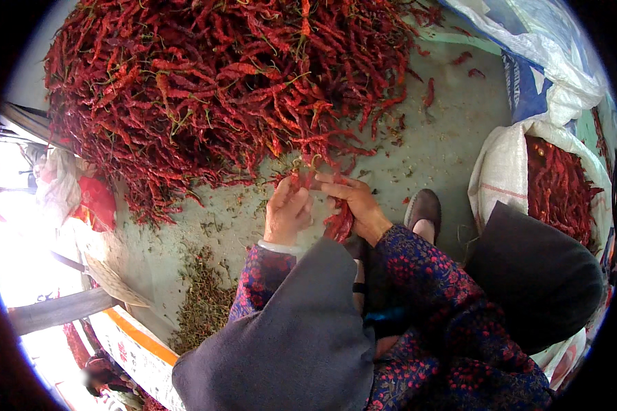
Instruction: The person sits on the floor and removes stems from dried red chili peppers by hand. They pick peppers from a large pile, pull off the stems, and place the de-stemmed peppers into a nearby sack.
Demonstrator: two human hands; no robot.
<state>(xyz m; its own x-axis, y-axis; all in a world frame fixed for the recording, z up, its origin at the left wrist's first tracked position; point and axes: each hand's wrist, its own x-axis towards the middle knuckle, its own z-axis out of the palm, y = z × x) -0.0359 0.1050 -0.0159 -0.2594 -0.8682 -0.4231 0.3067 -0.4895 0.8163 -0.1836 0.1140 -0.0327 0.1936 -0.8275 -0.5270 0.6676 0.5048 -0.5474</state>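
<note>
My left hand (288,209) is raised in the middle of the view, fingers closed at the stem end of a red dried chili (307,177). My right hand (355,205) is just to its right, fingers curled around several red chilies (337,222) that hang down below it, with curved pale stems showing at the top. The fingertips of both hands are close together. A large heap of dried red chilies (219,89) lies above them on the grey floor (432,137).
An open white sack of chilies (493,164) stands at the right, below blue-and-white sacks (528,82). Scattered stems (199,308) lie lower left. Wooden pieces (62,312) and plastic bags (62,185) line the left. My shoe (425,209) is beside my right hand.
</note>
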